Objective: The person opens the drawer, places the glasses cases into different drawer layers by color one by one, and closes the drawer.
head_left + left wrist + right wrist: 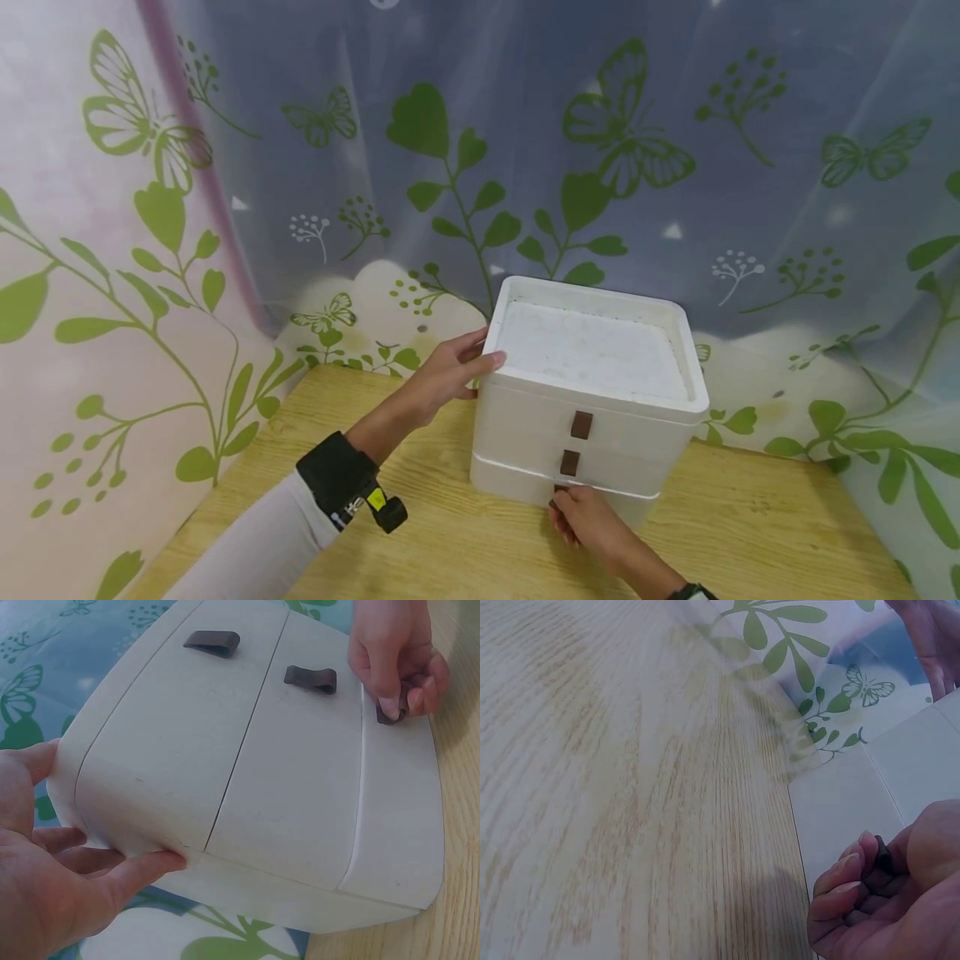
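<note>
A white three-drawer storage box (517, 429) stands on the wooden table, with a shallow recessed top. Against its left side rests my left hand (450, 371), fingers spread along the wall and thumb at the top rim. Low on the front, my right hand (592, 525) pinches the brown pull tab (390, 714) of the bottom drawer (401, 817) between thumb and curled fingers. A bright line runs along that drawer's upper edge. Above it, the middle tab (570, 462) and the top tab (581, 424) are untouched.
The wood-grain tabletop (420, 533) extends around the box. Behind and to the sides hangs a printed curtain (480, 167) with green leaves and butterflies, close to the back of the box. A black wrist strap with a small camera (341, 475) is on the left forearm.
</note>
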### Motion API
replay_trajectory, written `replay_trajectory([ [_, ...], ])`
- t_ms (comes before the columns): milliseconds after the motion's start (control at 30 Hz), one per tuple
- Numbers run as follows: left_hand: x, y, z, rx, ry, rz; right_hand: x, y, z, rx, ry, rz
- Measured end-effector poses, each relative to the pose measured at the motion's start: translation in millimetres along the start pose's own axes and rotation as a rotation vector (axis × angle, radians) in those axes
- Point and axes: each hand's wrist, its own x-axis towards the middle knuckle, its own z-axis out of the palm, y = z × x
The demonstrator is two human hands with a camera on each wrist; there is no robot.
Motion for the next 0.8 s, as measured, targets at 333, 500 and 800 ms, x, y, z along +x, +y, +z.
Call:
replay_trajectory([
  [333, -0.2, -0.9, 0.3, -0.009, -0.001, -0.004, 7.0, -1.5, -2.8, 0.01, -0.031, 0.081],
  [500, 0.6, -1.2, 1.4, -0.014, 0.007, -0.011, 4.3, -2.3, -2.9, -0.002, -0.026, 0.084],
  [800, 0.7, -0.8, 0.4, 0.022, -0.018, -0.001, -1.5, 3.1, -15.1, -0.084, -0.077, -0.033],
])
